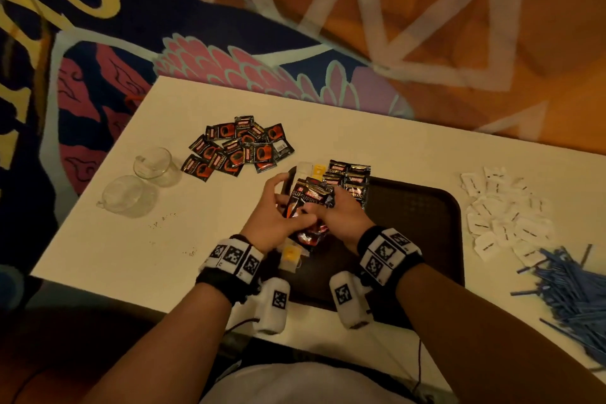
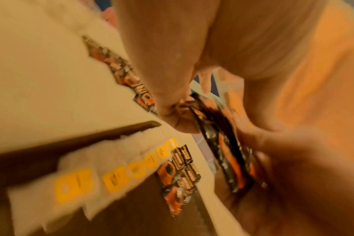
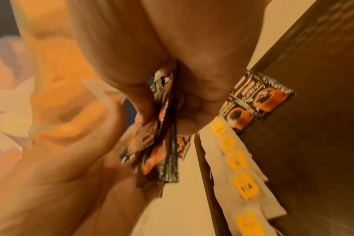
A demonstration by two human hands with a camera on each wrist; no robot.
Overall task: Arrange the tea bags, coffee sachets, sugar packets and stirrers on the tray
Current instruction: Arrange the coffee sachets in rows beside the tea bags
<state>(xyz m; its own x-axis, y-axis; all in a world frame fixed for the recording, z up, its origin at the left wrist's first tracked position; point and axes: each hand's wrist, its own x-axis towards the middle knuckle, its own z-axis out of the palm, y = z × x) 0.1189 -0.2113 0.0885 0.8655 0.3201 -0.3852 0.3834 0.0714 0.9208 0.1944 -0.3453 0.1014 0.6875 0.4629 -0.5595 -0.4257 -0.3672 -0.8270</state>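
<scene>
Both hands hold one stack of black-and-red coffee sachets (image 1: 308, 203) above the left edge of the dark brown tray (image 1: 423, 213). My left hand (image 1: 278, 213) grips the stack from the left, my right hand (image 1: 334, 210) from the right. The same stack (image 2: 224, 143) (image 3: 162, 151) shows edge-on in both wrist views. A few coffee sachets (image 1: 352, 179) lie at the tray's far left corner. White tea bags with yellow tags (image 3: 238, 175) (image 2: 115, 172) lie in a row along the tray's left side. A loose pile of coffee sachets (image 1: 239, 147) sits on the table (image 1: 137, 239) further left.
Two clear glass cups (image 1: 141, 180) stand at the table's left. White sugar packets (image 1: 501, 210) are scattered right of the tray. A heap of blue stirrers (image 1: 570, 292) lies at the right edge. Patterned carpet surrounds the table.
</scene>
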